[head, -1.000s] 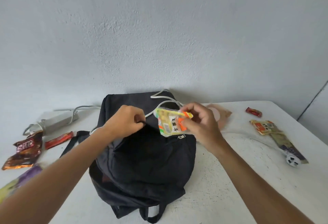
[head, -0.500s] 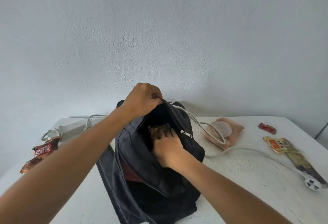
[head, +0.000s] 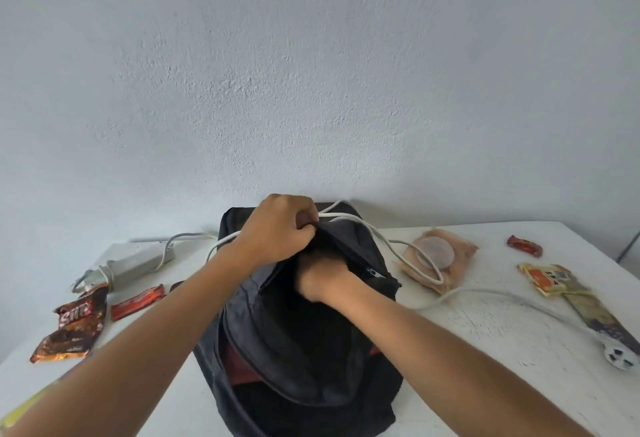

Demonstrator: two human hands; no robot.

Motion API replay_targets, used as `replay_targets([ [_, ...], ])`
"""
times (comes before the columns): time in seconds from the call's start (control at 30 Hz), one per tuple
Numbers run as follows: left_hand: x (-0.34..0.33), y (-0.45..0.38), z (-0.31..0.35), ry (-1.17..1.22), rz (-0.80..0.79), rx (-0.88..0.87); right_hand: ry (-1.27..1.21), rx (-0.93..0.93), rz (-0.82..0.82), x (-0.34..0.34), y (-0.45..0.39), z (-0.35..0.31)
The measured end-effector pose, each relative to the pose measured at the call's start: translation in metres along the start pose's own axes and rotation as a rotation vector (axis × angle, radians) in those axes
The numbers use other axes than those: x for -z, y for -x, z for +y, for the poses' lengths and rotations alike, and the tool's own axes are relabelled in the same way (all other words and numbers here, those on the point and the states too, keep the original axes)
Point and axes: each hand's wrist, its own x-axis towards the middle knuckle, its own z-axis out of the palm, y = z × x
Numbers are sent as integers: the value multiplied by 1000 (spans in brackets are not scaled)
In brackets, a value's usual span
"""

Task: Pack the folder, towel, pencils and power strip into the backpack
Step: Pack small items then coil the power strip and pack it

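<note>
On the white table (head: 485, 339) a black backpack (head: 304, 350) is lying with its long axis running from the near edge toward the wall, its open mouth at the far end and raised. The left hand (head: 277, 229) is gripping the upper lip of the opening, fingers curled round the fabric and holding it up. The right hand (head: 323, 281) is reaching into the mouth, its fingers hidden inside, so I cannot tell whether it is holding anything. The power strip (head: 138, 262) is sitting on the table to the left of the backpack, its long axis angling from near-left to far-right. Its white cable (head: 408, 263) is trailing over the top of the backpack and across a pink packet (head: 457, 249), ending at a round plug (head: 620, 355) near the right edge. Snack wrappers (head: 78, 326) are lying near the left edge.
</note>
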Motion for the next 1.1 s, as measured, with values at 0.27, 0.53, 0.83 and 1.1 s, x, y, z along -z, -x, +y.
replay_targets([
  [0.27, -44, -7, 13, -88, -484, -137, -907, 194, -139, 54, 117, 56],
  [0.53, -119, -32, 73, -82, -627, -312, -718, -559, 608, -24, 154, 249],
  [0.83, -180, -27, 96, -51, -615, -389, -249, -1123, 373, -107, 223, 342],
  [1.1, -152, -18, 78, -70, -365, -509, -254, -1310, 286, -93, 206, 364],
])
